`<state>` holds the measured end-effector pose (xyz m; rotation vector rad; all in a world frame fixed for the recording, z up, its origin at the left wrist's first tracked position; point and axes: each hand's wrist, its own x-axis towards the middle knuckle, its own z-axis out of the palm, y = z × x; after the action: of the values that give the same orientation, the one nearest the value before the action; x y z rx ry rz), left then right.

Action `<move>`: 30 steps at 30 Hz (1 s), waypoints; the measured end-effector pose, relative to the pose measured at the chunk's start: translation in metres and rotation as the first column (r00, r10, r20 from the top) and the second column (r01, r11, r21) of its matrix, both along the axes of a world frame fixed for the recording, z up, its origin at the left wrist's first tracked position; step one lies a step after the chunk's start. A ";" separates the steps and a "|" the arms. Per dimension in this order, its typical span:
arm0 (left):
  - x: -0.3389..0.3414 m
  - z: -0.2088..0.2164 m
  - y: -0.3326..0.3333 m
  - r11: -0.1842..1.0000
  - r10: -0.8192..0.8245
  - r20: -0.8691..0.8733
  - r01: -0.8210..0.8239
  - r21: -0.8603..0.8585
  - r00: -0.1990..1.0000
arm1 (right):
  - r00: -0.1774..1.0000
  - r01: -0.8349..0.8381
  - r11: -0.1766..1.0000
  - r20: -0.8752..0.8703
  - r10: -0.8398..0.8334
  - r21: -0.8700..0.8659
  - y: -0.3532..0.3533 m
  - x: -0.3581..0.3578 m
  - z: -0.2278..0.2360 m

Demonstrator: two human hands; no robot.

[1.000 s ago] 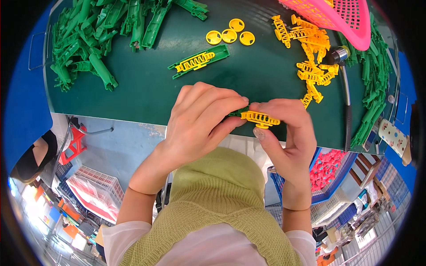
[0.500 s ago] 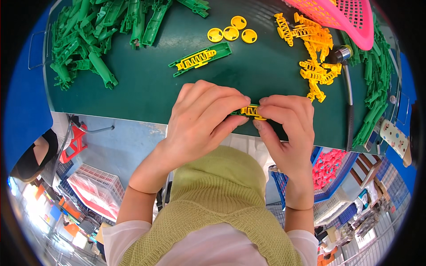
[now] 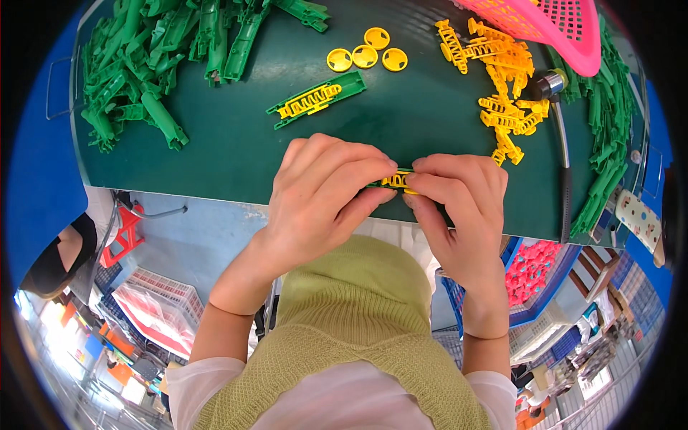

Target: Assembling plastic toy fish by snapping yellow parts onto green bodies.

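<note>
Above the table's near edge, my left hand point(image 3: 322, 188) and my right hand point(image 3: 462, 201) pinch one small part between them. It is a green plastic shell with a yellow zigzag spring piece point(image 3: 396, 180) in it; my fingers cover both ends. Just beyond my hands lies a green shell half point(image 3: 351, 86) holding another yellow spring piece point(image 3: 309, 102). Several round yellow discs with cut-outs point(image 3: 365, 56) lie behind that. At the right is a heap of yellow spring pieces point(image 3: 507, 64).
Green shell halves point(image 3: 136, 72) are heaped at the far left, and more green parts point(image 3: 606, 136) line the right side. A hammer point(image 3: 565, 143) lies beside them. A pink basket point(image 3: 545, 25) stands at the far right. Below the table, a blue crate point(image 3: 527, 315) holds pink parts.
My right hand has shifted slightly left, closer to my left hand, and less of the yellow spring piece shows between them. The view has moved a little; the table items lie as before.
</note>
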<state>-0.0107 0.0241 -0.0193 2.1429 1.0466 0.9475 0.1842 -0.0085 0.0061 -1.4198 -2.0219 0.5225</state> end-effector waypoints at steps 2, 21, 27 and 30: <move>0.000 0.000 0.000 1.000 0.000 -0.001 0.000 -0.007 1.000 | 1.000 0.003 1.000 0.013 -0.003 -0.017 0.000 0.000 0.001; -0.002 -0.003 -0.001 0.992 -0.049 -0.079 0.057 0.113 0.996 | 0.998 0.028 0.996 0.056 -0.023 -0.087 0.006 -0.003 0.010; 0.001 -0.005 -0.003 0.981 -0.012 -0.096 0.030 0.191 0.995 | 0.993 0.028 0.999 0.112 -0.024 -0.034 0.002 -0.004 0.003; 0.001 0.001 -0.006 0.982 0.017 -0.136 0.009 0.190 0.991 | 0.980 0.061 0.997 0.187 -0.069 0.049 -0.002 -0.008 0.001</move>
<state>-0.0102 0.0179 -0.0184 2.3924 1.0629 0.9466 0.1765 -0.0108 0.0067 -1.5539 -2.1107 0.3245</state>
